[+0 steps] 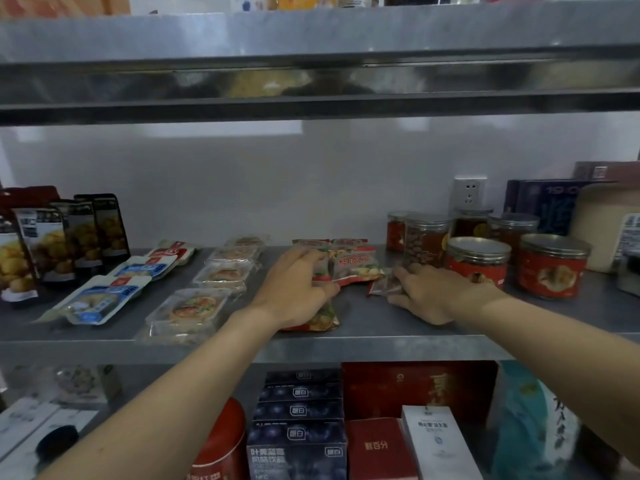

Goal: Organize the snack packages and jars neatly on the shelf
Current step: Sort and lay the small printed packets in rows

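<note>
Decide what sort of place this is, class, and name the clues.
Probably a small shop's or storeroom's stock shelving: tiered steel shelves, identical snack packs laid in rows, matching lidded jars grouped together, and stacked drink cartons below.

Two bare hands: the left grip (294,289) and the right grip (433,292). Behind each grip, wrist and forearm run uncovered as far back as the view reaches.
</note>
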